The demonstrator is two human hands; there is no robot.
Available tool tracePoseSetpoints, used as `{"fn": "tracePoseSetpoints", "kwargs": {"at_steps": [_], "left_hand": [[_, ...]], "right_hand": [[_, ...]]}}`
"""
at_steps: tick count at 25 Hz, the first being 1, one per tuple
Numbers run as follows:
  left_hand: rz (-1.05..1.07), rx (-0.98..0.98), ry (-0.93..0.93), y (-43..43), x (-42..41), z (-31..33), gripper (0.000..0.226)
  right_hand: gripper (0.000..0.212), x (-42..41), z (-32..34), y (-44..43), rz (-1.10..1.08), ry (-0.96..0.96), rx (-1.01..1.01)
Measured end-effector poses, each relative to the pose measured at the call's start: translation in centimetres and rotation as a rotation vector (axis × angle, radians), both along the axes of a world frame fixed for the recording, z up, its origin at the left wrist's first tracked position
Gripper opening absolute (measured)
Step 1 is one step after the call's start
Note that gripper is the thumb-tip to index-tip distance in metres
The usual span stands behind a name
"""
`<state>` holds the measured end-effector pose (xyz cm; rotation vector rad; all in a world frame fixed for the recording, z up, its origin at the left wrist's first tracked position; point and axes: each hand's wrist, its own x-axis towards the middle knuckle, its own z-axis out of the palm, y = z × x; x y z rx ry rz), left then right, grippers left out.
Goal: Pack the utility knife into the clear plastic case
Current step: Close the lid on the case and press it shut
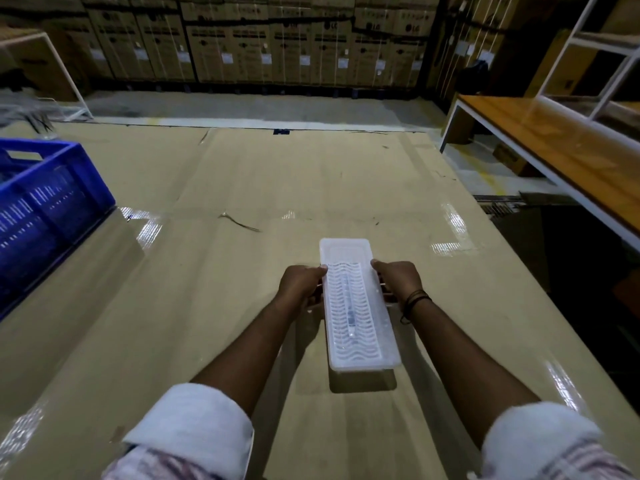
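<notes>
Nearest to the camera are two rolled-up white sleeve cuffs, w/ bare forearms reaching forward over the bench (173, 306), which is covered w/ taped cardboard sheets. The left hand (300, 285) and right hand (398, 280) hold the clear plastic case (358, 323) from both long sides; each grip is closed on the case edge, thumbs on the top rim, other fingers under it. The right wrist has dark cords (414, 301) around it. The case is lifted a bit above the bench, its shadow shows below the near end. Inside, through the wavy ribbed cover, the utility knife (349, 306) lies lengthwise approx. in the middle. Farther left stands a blue crate (52, 202) on the bench. At far right is a wooden table w/ white frame (554, 147). Behind all, stacked cardboard boxes (277, 39) fill the wall.
</notes>
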<state>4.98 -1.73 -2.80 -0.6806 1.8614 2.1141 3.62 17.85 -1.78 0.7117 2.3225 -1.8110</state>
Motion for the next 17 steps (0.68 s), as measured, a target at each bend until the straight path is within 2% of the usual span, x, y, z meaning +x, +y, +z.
{"fn": "tracePoseSetpoints", "kwargs": {"at_steps": [3, 8, 12, 17], "left_hand": [[-0.012, -0.005, -0.011, -0.3, -0.9, -0.4, 0.011], [-0.046, -0.006, -0.032, -0.2, -1.7, -1.3, 0.017], [0.003, 0.029, -0.095, 0.0, -2.3, -0.6, 0.011], [0.067, 0.032, -0.043, 0.1, -5.6, -0.3, 0.026]], "right_hand": [[0.031, -1.0, -0.6, -0.3, 0.019, -0.010, 0.064], [0.034, -1.7, -1.0, -0.6, 0.066, 0.016, 0.160], [0.018, -2.0, -1.4, -0.3, -0.040, -0.010, -0.053], [0.029, -4.8, -0.7, -0.9, -0.066, 0.029, -0.093]]}}
